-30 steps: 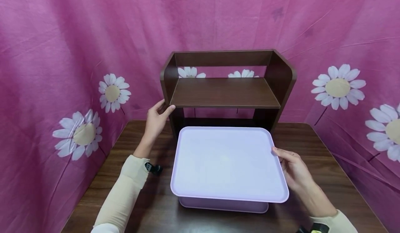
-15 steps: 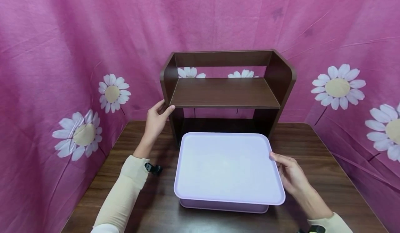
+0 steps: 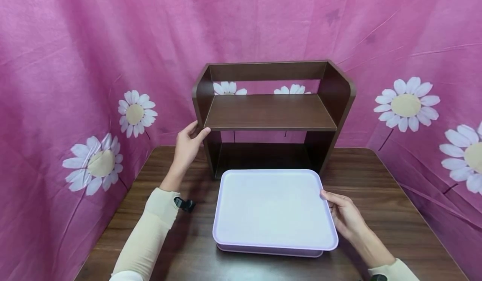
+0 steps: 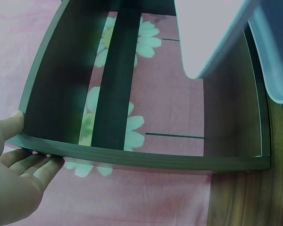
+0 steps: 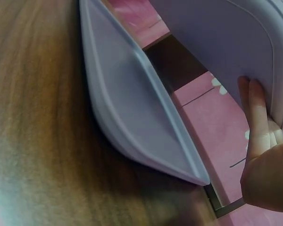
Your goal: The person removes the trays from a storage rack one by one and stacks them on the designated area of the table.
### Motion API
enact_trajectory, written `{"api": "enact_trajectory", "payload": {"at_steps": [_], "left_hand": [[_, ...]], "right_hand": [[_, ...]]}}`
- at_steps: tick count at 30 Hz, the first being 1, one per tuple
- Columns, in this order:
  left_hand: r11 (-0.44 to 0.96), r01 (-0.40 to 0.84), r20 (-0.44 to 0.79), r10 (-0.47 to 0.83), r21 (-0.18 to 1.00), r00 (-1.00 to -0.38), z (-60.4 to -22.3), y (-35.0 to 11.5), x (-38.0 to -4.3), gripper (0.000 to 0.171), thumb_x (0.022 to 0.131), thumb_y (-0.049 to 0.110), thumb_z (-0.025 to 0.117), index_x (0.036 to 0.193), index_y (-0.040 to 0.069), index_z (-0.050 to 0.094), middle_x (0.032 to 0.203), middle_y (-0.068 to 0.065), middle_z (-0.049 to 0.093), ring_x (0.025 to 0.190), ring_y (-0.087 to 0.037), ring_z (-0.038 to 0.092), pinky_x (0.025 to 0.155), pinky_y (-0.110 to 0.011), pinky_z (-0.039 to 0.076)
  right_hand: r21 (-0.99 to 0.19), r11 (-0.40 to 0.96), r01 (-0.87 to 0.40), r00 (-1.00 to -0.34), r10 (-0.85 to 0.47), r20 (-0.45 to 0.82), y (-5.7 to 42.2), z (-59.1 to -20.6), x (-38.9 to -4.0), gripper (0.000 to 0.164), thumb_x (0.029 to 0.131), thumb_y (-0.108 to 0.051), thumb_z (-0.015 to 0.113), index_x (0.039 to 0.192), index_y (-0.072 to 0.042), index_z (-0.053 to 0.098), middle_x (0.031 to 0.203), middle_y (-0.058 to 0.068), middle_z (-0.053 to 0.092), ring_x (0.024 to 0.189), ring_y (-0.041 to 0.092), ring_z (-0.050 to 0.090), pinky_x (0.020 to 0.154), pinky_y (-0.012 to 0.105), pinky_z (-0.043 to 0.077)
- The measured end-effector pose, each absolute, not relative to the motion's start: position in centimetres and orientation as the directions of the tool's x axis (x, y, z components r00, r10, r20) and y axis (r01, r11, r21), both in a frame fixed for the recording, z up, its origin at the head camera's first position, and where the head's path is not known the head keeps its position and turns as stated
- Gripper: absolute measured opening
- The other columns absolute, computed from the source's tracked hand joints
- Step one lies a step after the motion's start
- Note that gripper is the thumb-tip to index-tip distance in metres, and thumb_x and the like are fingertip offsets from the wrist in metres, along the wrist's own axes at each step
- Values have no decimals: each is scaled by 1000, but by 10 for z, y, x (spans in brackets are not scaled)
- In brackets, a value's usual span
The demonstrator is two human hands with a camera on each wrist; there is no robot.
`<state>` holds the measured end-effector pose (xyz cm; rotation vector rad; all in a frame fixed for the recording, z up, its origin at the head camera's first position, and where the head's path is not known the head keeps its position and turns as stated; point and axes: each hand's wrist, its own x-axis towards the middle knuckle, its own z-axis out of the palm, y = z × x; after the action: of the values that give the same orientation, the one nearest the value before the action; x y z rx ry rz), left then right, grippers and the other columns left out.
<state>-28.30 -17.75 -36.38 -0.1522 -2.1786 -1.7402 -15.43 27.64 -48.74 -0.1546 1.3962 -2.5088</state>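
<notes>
A small dark brown desk shelf (image 3: 271, 111) stands at the back of the table. My left hand (image 3: 187, 147) grips its left side panel, thumb on the front edge and fingers along the outer face, as the left wrist view shows. My right hand (image 3: 348, 216) pinches the right rim of a pale lilac tray (image 3: 275, 210), thumb on top and fingers underneath. In the right wrist view that tray is raised above a second lilac tray (image 5: 132, 89), which lies on the table. From the head, the upper tray covers most of the lower tray (image 3: 271, 251).
The brown wooden table (image 3: 376, 189) reaches back to a pink curtain (image 3: 263, 17) printed with white daisies. The shelf has an upper board and a lower compartment (image 3: 263, 155), whose floor ends close behind the trays. Curtain folds hang along both table sides.
My right hand has brought the upper tray down and toward me, slightly inward, closer over the lower tray. More of the shelf's lower compartment shows. The left hand keeps its grip.
</notes>
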Motion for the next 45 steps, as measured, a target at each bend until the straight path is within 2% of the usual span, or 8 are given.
{"api": "enact_trajectory", "payload": {"at_steps": [9, 12, 17, 21, 29, 34, 41, 45], "left_hand": [[237, 309, 343, -120, 921, -932, -365, -178, -283, 53, 100, 26, 79, 146, 4, 64, 137, -20, 72, 105, -6, 69, 68, -15, 58], [242, 298, 334, -122, 923, -935, -365, -179, -284, 54, 100, 26, 78, 147, 4, 64, 137, -20, 71, 108, -10, 70, 70, -16, 59], [236, 286, 320, -122, 929, -940, -366, -179, -286, 56, 101, 26, 77, 149, 4, 61, 141, -20, 69, 123, -23, 69, 79, -15, 59], [229, 285, 318, -119, 931, -941, -365, -179, -285, 57, 100, 25, 78, 150, 3, 60, 143, -20, 68, 129, -28, 66, 78, -12, 57], [214, 293, 322, -116, 932, -940, -366, -179, -285, 57, 100, 27, 79, 149, 5, 61, 144, -19, 68, 133, -26, 65, 83, -11, 57], [211, 287, 316, -119, 934, -941, -364, -178, -283, 57, 100, 26, 79, 149, 5, 61, 143, -19, 68, 132, -26, 65, 81, -12, 57], [211, 287, 316, -124, 935, -940, -364, -178, -284, 54, 100, 25, 78, 148, 5, 62, 141, -19, 69, 128, -25, 67, 80, -13, 58], [208, 290, 319, -124, 934, -940, -364, -177, -283, 54, 100, 23, 78, 148, 4, 62, 142, -20, 69, 129, -27, 66, 82, -11, 57]], "right_hand": [[-884, -424, 196, -965, -241, -99, 273, -503, -155, 49, 115, -8, 42, 89, -18, 82, 72, -13, 69, 67, -1, 62, 57, 13, 51], [-895, -400, 200, -965, -237, -110, 273, -506, -156, 48, 115, -9, 43, 86, -20, 79, 70, -15, 63, 63, -2, 54, 54, 12, 44], [-903, -382, 196, -967, -231, -112, 274, -512, -158, 47, 114, -9, 43, 87, -21, 79, 71, -15, 65, 63, -3, 51, 55, 13, 45], [-909, -365, 203, -965, -232, -123, 273, -515, -158, 47, 114, -8, 43, 85, -21, 77, 69, -15, 61, 61, -2, 44, 54, 14, 40], [-916, -333, 223, -959, -243, -145, 271, -521, -160, 42, 114, -8, 45, 89, -20, 77, 70, -14, 66, 61, -2, 48, 53, 13, 44], [-925, -298, 236, -958, -234, -169, 270, -522, -161, 38, 113, -9, 47, 88, -20, 73, 69, -15, 58, 60, -1, 40, 52, 13, 35], [-929, -170, 329, -937, -181, -299, 268, -516, -163, 26, 112, -16, 53, 97, -20, 74, 79, -10, 74, 70, 2, 68, 62, 19, 58], [-939, 4, 344, -936, -85, -343, 266, -515, -164, 21, 110, -21, 59, 113, -7, 74, 78, -8, 74, 69, 4, 67, 62, 22, 58]]}}
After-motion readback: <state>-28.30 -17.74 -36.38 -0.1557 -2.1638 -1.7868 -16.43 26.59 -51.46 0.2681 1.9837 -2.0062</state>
